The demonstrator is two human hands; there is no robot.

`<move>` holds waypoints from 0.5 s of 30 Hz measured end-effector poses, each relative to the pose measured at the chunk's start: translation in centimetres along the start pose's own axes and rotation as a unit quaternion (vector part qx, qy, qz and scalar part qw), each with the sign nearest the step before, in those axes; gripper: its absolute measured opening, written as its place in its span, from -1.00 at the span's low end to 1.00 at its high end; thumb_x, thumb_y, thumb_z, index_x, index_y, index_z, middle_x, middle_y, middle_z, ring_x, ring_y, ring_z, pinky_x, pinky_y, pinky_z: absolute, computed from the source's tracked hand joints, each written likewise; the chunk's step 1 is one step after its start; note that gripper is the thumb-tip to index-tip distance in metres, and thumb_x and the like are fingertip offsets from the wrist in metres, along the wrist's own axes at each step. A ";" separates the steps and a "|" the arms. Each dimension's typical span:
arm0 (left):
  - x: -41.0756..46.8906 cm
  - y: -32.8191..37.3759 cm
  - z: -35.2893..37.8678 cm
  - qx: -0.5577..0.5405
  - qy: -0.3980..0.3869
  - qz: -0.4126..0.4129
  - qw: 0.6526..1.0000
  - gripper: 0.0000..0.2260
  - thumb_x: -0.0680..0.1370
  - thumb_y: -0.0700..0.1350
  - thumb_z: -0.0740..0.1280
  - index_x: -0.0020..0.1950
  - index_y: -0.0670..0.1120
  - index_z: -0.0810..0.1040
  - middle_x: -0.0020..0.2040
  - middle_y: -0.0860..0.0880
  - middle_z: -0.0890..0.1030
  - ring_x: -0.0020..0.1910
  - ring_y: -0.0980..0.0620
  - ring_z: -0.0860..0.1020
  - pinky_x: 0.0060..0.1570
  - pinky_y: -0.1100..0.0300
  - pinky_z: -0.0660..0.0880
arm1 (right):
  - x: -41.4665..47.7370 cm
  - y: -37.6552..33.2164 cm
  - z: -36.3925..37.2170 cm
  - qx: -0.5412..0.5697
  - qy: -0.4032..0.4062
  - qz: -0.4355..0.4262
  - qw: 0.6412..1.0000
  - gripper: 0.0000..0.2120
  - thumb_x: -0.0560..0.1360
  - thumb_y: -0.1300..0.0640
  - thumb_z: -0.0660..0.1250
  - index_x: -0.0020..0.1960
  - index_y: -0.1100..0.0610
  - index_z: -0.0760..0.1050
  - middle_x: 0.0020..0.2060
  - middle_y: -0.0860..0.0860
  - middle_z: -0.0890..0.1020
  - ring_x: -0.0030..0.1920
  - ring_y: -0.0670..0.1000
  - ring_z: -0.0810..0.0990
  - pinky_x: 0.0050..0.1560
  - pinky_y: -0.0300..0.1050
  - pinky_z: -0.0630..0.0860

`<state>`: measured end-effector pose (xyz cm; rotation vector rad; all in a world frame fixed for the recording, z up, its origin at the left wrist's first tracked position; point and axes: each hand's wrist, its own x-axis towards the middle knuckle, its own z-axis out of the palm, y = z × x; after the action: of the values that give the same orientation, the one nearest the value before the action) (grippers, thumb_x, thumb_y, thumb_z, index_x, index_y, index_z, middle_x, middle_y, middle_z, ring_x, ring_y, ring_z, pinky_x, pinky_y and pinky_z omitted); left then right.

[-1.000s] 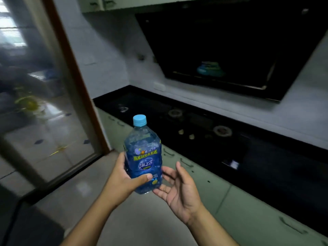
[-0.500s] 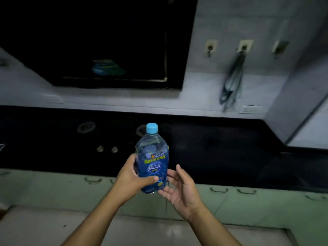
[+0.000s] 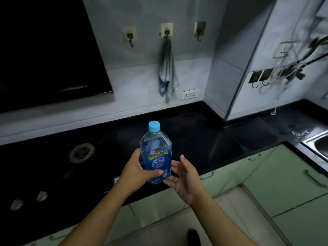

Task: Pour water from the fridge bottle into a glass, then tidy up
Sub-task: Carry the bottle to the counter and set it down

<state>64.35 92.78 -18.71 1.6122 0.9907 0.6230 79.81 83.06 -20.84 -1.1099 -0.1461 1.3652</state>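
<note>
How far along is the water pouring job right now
Early. The bottle is out of the fridge, upright in the left hand above the black counter, its blue cap on. The right hand is open beside it, not gripping. No glass is in view, so uncapping, pouring and tidying up remain.

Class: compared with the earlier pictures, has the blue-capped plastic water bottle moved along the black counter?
Yes. The blue-capped plastic water bottle has moved rightwards, past the round stove burner.
</note>
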 end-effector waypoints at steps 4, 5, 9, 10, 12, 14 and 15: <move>5.4 0.2 3.8 0.000 -0.003 -0.010 1.000 -0.31 0.25 -0.19 0.67 0.26 0.12 0.44 0.12 0.16 0.62 0.00 0.43 0.58 -0.16 0.46 0.54 | 4.9 -3.5 -3.7 -0.017 -0.006 0.002 1.000 -0.37 0.55 -0.22 0.25 0.30 0.31 0.51 0.24 0.20 0.62 0.07 0.22 0.67 0.16 0.14 0.57; 6.9 0.2 4.8 -0.001 0.002 -0.014 1.000 -0.30 0.24 -0.19 0.68 0.26 0.13 0.45 0.12 0.14 0.64 0.02 0.39 0.59 -0.12 0.41 0.57 | 6.4 -4.5 -4.6 -0.026 -0.014 0.005 1.000 -0.38 0.56 -0.23 0.24 0.30 0.29 0.52 0.23 0.18 0.63 0.11 0.23 0.66 0.20 0.15 0.55; 12.3 -0.2 8.3 -0.008 0.029 -0.031 0.999 -0.24 0.18 -0.14 0.69 0.29 0.15 0.46 0.16 0.09 0.66 0.11 0.18 0.64 0.14 0.08 0.61 | 11.7 -8.5 -7.6 -0.031 -0.050 0.025 0.998 -0.47 0.58 -0.20 0.21 0.17 0.26 0.60 0.19 0.12 0.66 0.17 0.23 0.64 0.31 0.19 0.49; 13.5 -0.4 9.1 -0.012 0.035 -0.036 0.999 -0.24 0.18 -0.14 0.69 0.30 0.15 0.46 0.16 0.09 0.66 0.13 0.15 0.64 0.16 0.04 0.61 | 12.8 -9.5 -8.2 -0.022 -0.056 0.035 0.998 -0.49 0.58 -0.18 0.22 0.15 0.25 0.61 0.18 0.13 0.67 0.17 0.23 0.65 0.30 0.19 0.50; 15.7 -0.6 10.6 -0.016 0.047 -0.049 0.998 -0.22 0.18 -0.15 0.69 0.31 0.14 0.46 0.17 0.07 0.66 0.15 0.12 0.64 0.17 0.02 0.60 | 15.1 -11.3 -9.3 -0.007 -0.058 0.057 0.997 -0.50 0.58 -0.16 0.25 0.16 0.28 0.60 0.17 0.14 0.67 0.16 0.23 0.65 0.24 0.17 0.54; 17.3 -0.8 11.8 -0.020 0.051 -0.058 0.997 -0.21 0.19 -0.18 0.68 0.34 0.12 0.45 0.19 0.04 0.66 0.16 0.09 0.64 0.18 0.02 0.60 | 17.2 -12.4 -10.0 0.005 -0.055 0.075 0.996 -0.48 0.58 -0.14 0.27 0.23 0.31 0.56 0.18 0.14 0.67 0.16 0.22 0.66 0.19 0.15 0.56; 18.2 -0.8 12.3 -0.023 0.052 -0.062 0.996 -0.22 0.19 -0.19 0.68 0.34 0.11 0.45 0.19 0.02 0.66 0.16 0.09 0.65 0.18 0.03 0.60 | 18.2 -12.9 -10.3 0.008 -0.054 0.084 0.995 -0.48 0.58 -0.13 0.28 0.27 0.30 0.55 0.18 0.14 0.67 0.17 0.22 0.65 0.18 0.14 0.57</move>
<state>83.39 101.94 -24.60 1.4788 1.1360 0.6452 100.65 94.86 -26.34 -1.0527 -0.1226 1.5745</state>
